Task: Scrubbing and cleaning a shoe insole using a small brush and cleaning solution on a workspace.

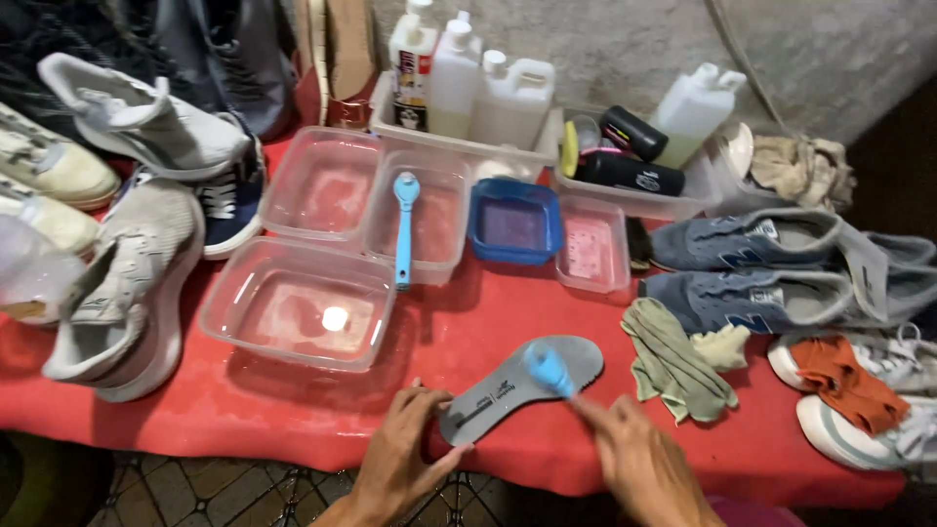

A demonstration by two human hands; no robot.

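A grey shoe insole (508,385) lies flat near the front edge of the red-covered table (293,410). My left hand (405,454) presses down on its heel end. My right hand (634,459) grips a small brush with a blue head (549,369), and the head rests on the toe half of the insole, blurred by motion.
Several clear plastic tubs (303,303) with liquid stand behind the insole, one with a blue brush (404,224) across it, plus a blue tub (514,222). White bottles (459,83) stand at the back. Grey sneakers (127,283) lie left, blue-grey sneakers (752,268) and cloths (673,361) right.
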